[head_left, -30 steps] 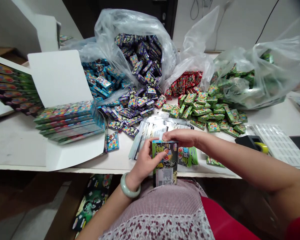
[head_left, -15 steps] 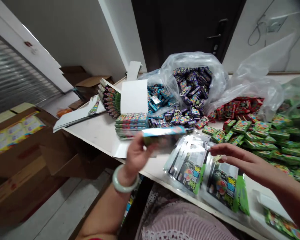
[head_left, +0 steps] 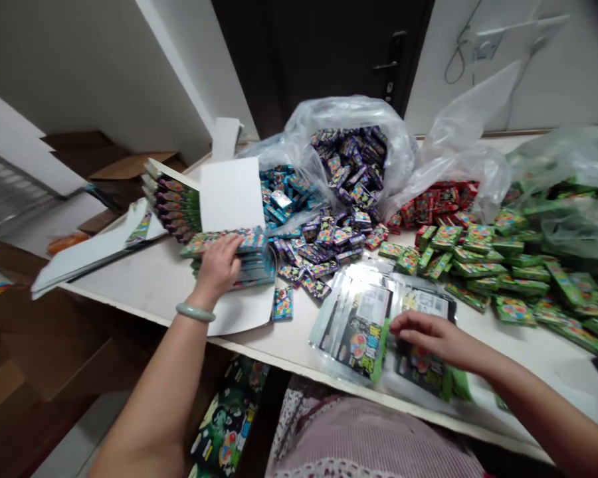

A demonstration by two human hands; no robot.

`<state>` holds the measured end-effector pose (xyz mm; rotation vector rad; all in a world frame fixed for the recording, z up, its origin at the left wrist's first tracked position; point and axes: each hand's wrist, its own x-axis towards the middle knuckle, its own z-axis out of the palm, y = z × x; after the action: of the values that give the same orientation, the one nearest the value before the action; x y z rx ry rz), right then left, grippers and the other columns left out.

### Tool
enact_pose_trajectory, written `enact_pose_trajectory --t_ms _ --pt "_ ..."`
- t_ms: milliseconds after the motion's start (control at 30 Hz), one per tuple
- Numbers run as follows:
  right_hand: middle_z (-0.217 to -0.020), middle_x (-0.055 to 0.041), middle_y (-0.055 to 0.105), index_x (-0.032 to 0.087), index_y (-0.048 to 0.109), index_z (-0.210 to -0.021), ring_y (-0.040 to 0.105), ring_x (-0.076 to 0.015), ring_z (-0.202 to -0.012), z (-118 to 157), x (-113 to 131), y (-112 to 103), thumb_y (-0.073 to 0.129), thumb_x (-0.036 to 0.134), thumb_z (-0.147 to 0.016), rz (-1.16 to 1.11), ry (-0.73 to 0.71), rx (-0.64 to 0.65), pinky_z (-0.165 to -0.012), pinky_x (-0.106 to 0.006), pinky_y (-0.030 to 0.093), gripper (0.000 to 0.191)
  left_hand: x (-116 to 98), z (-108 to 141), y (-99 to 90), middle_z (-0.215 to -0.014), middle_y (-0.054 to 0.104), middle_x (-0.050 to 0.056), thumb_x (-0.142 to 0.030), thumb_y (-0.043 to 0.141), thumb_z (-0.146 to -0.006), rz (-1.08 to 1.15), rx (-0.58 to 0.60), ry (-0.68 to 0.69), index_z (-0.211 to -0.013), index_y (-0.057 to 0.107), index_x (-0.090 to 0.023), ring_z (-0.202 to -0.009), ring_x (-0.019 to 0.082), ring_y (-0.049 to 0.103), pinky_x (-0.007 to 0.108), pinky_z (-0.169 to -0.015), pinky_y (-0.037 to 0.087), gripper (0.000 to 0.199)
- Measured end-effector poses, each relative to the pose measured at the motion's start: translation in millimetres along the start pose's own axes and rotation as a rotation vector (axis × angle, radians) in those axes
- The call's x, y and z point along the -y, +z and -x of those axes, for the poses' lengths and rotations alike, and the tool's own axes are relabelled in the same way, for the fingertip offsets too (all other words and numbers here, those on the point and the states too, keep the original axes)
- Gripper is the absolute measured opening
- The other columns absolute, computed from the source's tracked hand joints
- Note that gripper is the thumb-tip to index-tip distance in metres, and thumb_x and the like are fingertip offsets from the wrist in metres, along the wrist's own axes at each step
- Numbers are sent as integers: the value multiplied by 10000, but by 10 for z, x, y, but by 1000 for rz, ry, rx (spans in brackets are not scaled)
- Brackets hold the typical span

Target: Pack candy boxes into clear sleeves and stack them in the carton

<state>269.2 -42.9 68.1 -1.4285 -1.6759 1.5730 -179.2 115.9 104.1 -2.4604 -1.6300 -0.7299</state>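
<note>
My left hand (head_left: pixel 218 269), with a pale green bangle at the wrist, rests on the stack of colourful printed packs (head_left: pixel 252 265). Its fingers curl over the top pack, whose far side they hide. The stack lies on white card (head_left: pixel 244 309). My right hand (head_left: pixel 431 337) hovers over or touches the clear-edged printed pouches (head_left: pixel 356 338); contact is unclear. Its fingers are loosely bent and apart from the thumb, with nothing seen in them. A single small blue box (head_left: pixel 282 304) lies beside the stack.
Small purple boxes (head_left: pixel 351 166) spill from a clear bag. Blue boxes (head_left: pixel 284 196), red boxes (head_left: pixel 438 199) and green boxes (head_left: pixel 508 265) lie in heaps around it. Fanned printed cards (head_left: pixel 177 206) and a white board (head_left: pixel 232 196) stand at the left. Cardboard boxes (head_left: pixel 44 352) sit on the floor.
My left hand has carried a blurred pack left and down onto the stack. My right hand has stayed near the pouches, its fingers now more bent. The camera view has turned right.
</note>
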Motion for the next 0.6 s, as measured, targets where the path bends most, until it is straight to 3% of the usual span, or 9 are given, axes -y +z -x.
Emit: enact_pose_trajectory --t_ms 100,167,200,267,300,367,467,600 --pt "-1001 -74 684 184 650 -994 631 -222 -932 -66 -91 -188 535 393 -871 94 -63 -90 -862 -384 494 268 -300 36 40 -1414 453 130 -303 590 -815 79 -124 -4 -1337 442 -192 -1351 345 346 552 -1123 217 553" --pt "-1026 -91 682 171 646 -1009 626 -227 -938 -174 -150 -287 521 338 -882 233 -69 -200 -851 -386 485 245 -716 87 198 -1343 505 104 -336 602 -839 246 -197 -53 -1329 439 -226 -1281 301 430 494 -1088 310 527" --pt "-1043 -99 680 168 645 -1016 624 -230 -950 -244 -173 -315 513 311 -890 306 -63 -250 -852 -386 481 232 -975 137 315 -1235 564 89 -348 580 -862 374 -127 -73 -1295 462 -238 -1156 265 526 448 -1012 401 462" --pt "-1106 -114 665 166 634 -1068 607 -237 -1021 -403 -189 -315 513 272 -901 452 -81 -306 -898 -388 461 232 -1512 284 585 -1077 617 73 -397 567 -871 561 224 -8 -1219 505 -227 -973 235 600 406 -875 484 392" --pt "-1160 -127 646 156 616 -1125 584 -246 -1082 -485 -178 -285 531 270 -900 530 -106 -303 -940 -392 441 266 -1752 367 722 -1087 608 87 -416 599 -848 553 359 21 -1206 504 -208 -994 248 587 420 -883 478 426" --pt "-1262 -170 589 111 542 -1254 514 -276 -1192 -632 -124 -176 601 299 -875 709 -149 -262 -1014 -405 386 427 -2103 513 954 -1094 574 115 -441 711 -740 439 442 13 -1138 517 -179 -1064 302 533 478 -916 446 515" --pt "-1295 -238 539 36 468 -1322 470 -326 -1218 -773 -18 35 706 358 -803 931 -115 -210 -1026 -422 362 655 -2293 625 1132 -1126 524 125 -409 790 -644 335 454 -102 -1119 501 -172 -1135 336 467 506 -952 405 605" --pt "-1199 -254 568 17 529 -1246 506 -349 -1136 -873 48 182 762 352 -748 980 -67 -205 -958 -417 393 644 -2268 651 1144 -1144 508 125 -363 798 -633 338 440 -182 -1128 510 -168 -1160 340 455 493 -967 390 605"
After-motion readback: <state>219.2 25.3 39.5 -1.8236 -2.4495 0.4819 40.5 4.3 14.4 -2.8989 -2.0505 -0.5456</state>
